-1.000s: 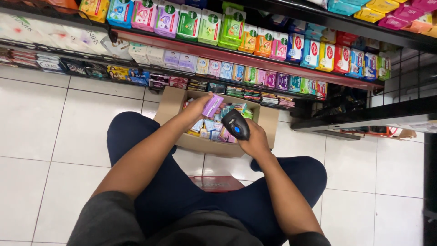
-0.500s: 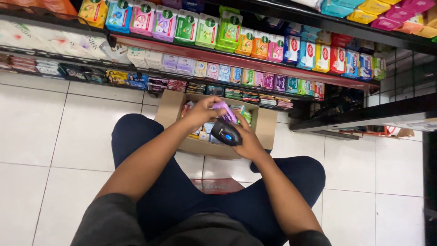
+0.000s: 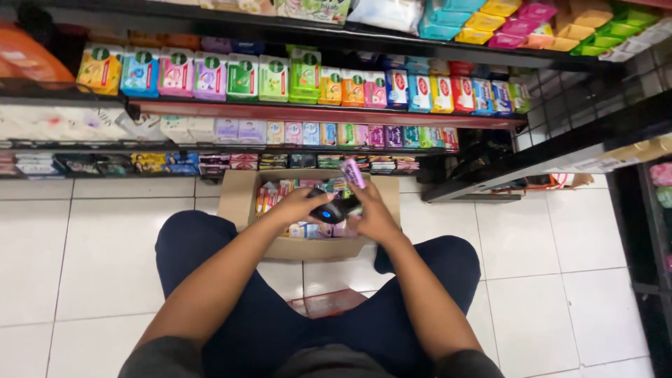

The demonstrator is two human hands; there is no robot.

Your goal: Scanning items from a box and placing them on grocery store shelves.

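Comparing this moment with the views a second and half a second ago, the black handheld scanner (image 3: 330, 211) has changed hands: it sat in the right hand then, and now the left hand (image 3: 299, 205) is curled around it, its blue light facing up. The purple packet (image 3: 353, 172) has gone the other way, from the left hand to the right hand (image 3: 372, 215), which pinches it upright at about 1 o'clock from the scanner. I judge the packet is being turned so the scanner can read a face of it. Both hands are closed on their things, touching each other above the open cardboard box (image 3: 241, 199).

The box stands on the white tiled floor (image 3: 91, 259) between the knees, at 12 o'clock from the body, filled with small mixed packets in red, blue and pink. Under the legs, at 6 o'clock from the box, lies a flat red tray (image 3: 329, 302).

Beyond the box, the lower shelf (image 3: 231, 149) holds a row of small flat dark and pastel packs. The shelf above, with a red front strip (image 3: 315, 114), carries upright boxes in yellow, blue, pink, lilac, green, orange and red. At 2 o'clock, soft pillow packs in teal, yellow, pink and green (image 3: 521, 17) lie stacked on the top shelf.
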